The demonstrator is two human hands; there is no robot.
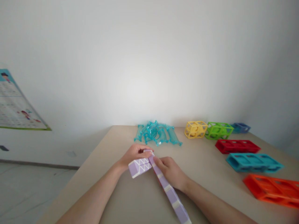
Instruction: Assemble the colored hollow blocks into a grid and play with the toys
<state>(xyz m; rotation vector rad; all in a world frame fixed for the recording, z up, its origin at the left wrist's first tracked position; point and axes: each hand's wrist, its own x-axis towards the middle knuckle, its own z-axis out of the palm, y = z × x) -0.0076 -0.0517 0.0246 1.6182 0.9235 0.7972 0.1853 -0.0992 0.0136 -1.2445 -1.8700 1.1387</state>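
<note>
In the head view, my left hand (135,155) is closed on a short purple block with white zigzag lines (141,167). My right hand (171,172) grips a long purple strip with pale bands (171,194), its thumb lying along the strip near the far end. The short block meets the strip at that far end, at an angle; I cannot tell whether the two are joined. From there the strip slants down toward the bottom edge. A bit of red shows along its underside. My fingers hide part of both pieces.
Loose translucent teal pieces (154,133) lie heaped by the wall. Along the right stand open-framed blocks: yellow (196,129), green (219,130), blue (243,128), red (237,146), teal (254,162) and orange (272,189). The table (102,152) has its left edge beside my left forearm.
</note>
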